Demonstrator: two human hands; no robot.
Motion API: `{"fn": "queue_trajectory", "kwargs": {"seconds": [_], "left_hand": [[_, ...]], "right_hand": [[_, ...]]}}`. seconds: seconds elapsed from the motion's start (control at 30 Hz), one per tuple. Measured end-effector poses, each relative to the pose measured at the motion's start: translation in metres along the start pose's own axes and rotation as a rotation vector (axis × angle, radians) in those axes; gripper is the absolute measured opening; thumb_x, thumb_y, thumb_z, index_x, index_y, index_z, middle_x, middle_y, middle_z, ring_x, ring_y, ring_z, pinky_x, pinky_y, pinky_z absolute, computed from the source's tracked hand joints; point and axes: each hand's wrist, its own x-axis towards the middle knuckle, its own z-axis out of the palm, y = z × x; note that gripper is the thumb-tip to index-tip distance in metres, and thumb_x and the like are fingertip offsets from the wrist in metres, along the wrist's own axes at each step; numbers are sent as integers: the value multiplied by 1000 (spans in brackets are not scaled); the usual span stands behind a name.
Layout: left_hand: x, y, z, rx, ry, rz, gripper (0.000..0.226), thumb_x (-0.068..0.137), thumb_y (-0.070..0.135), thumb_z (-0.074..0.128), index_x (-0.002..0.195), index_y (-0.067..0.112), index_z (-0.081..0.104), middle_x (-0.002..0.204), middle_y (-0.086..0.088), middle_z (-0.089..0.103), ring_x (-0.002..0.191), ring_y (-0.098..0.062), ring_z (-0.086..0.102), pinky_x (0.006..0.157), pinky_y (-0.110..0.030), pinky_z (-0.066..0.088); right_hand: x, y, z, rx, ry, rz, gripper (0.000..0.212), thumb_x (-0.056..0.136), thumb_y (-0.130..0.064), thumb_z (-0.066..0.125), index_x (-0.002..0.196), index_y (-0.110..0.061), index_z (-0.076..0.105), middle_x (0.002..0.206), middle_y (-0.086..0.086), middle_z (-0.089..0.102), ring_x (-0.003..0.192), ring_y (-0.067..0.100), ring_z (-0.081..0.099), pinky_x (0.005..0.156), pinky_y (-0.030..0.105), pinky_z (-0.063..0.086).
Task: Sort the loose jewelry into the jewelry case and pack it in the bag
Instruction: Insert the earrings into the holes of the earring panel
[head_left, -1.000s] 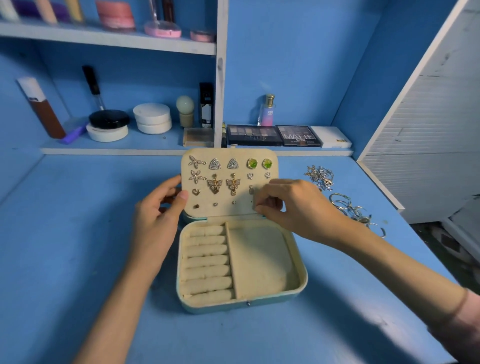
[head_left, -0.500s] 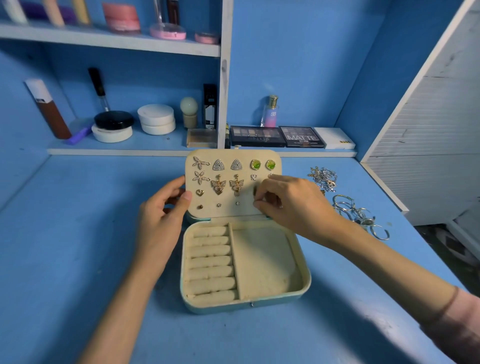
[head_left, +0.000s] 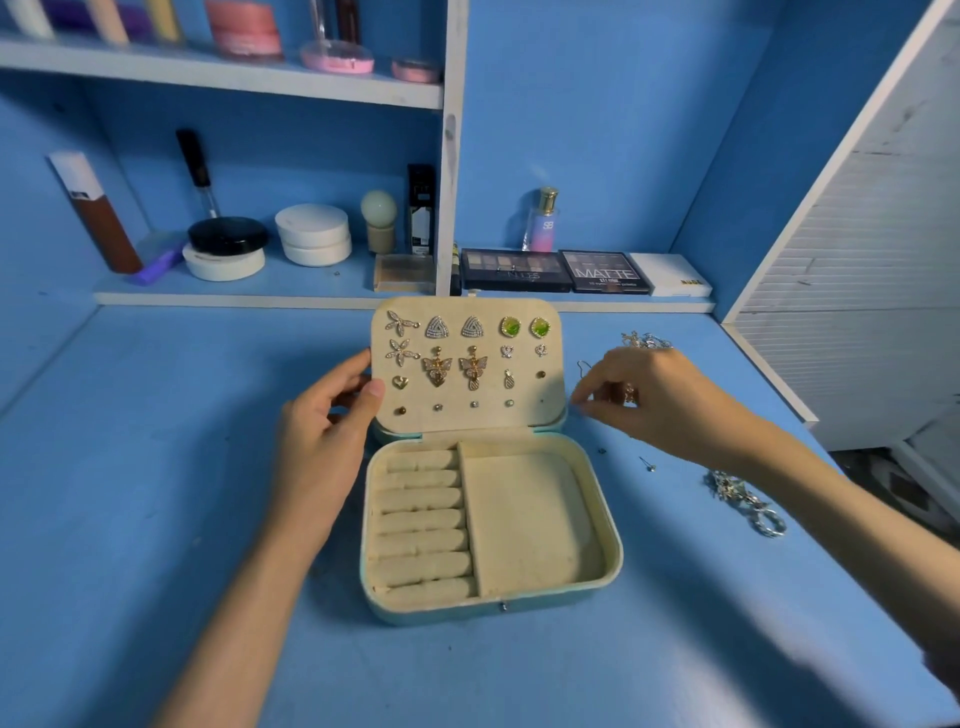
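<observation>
Blue tabletop (head_left: 156, 467) carries an open jewelry case (head_left: 493, 613), earrings (head_left: 436, 366) pinned in its raised lid (head_left: 551, 410). The left grip (head_left: 322, 441) clasps the lid's left edge. The right grip (head_left: 660, 400), fingers curled beside the lid's right edge, shows a gold glint, its hold unclear. Loose chains (head_left: 743, 501) lie farther right.

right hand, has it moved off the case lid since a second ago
Yes. The right hand moved rightward off the jewelry case lid and is now over the blue table beside the lid's right edge.
</observation>
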Motion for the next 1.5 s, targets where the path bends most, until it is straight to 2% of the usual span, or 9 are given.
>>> {"fn": "queue_trajectory", "kwargs": {"seconds": [0.27, 0.5, 0.7, 0.87, 1.03, 1.23, 1.3, 1.4, 1.5], "left_hand": [[0, -1, -1, 4, -7, -13, 34, 94, 9, 56, 111, 38, 62, 94, 23, 69, 88, 6, 61, 79, -14, 46], [-2, 3, -1, 11, -19, -2, 38, 94, 8, 56, 101, 44, 61, 87, 32, 68, 85, 9, 61, 76, -11, 47], [-4, 7, 0, 22, -16, 32, 39, 94, 6, 56, 99, 44, 60, 84, 34, 67, 81, 13, 60, 72, -5, 45], [-7, 9, 1, 36, 10, 41, 37, 93, 6, 56, 103, 41, 62, 84, 28, 69, 77, 12, 58, 70, -4, 43], [-9, 11, 1, 100, 47, 14, 32, 92, 6, 58, 116, 27, 66, 93, 9, 68, 78, 6, 57, 71, -8, 44], [-39, 33, 12, 349, 213, 210, 36, 85, 20, 56, 120, 28, 62, 109, 9, 61, 102, -14, 51, 84, -20, 43], [-61, 54, 32, 4, 88, 44, 30, 83, 17, 55, 109, 25, 66, 99, 13, 68, 93, -5, 57, 74, -11, 44], [-77, 73, 62, -636, -82, -540, 28, 90, 0, 50, 106, 16, 67, 99, 2, 74, 94, -7, 66, 77, -21, 48], [-79, 71, 79, -1035, 10, -889, 28, 94, -4, 42, 114, -1, 61, 115, -15, 68, 109, -23, 63, 89, -32, 49]], "right_hand": [[-14, 13, -6, -31, -279, 50, 13, 79, -15, 70, 87, -24, 75, 83, -9, 65, 73, 2, 57, 66, 10, 41], [-19, 19, 12, -75, -118, -55, 7, 78, -10, 69, 79, -16, 72, 73, -3, 61, 68, 11, 52, 67, 31, 48], [-6, 3, 5, 89, 43, -17, 10, 83, -6, 66, 78, -14, 67, 70, -3, 62, 65, -1, 53, 61, 10, 40], [26, -38, -9, 354, 375, -52, 9, 88, -10, 59, 84, -17, 64, 82, -3, 64, 76, 8, 53, 66, 19, 42], [55, -65, -11, 311, 266, -90, 9, 89, -6, 56, 92, -8, 64, 90, -6, 63, 79, -1, 52, 69, 5, 36], [52, -68, -7, 407, 177, -65, 9, 90, -5, 55, 89, -12, 61, 81, 3, 67, 68, 20, 57, 56, 22, 43], [49, -68, -8, 430, 178, -57, 10, 91, -6, 55, 88, -15, 59, 80, 4, 66, 65, 20, 55, 53, 18, 42], [46, -69, -11, 438, 173, -61, 8, 91, -7, 55, 89, -14, 59, 81, 5, 67, 61, 18, 54, 51, 16, 41], [42, -70, -12, 451, 168, -70, 8, 92, -7, 54, 90, -13, 59, 81, 6, 68, 60, 20, 56, 53, 21, 43]]}}
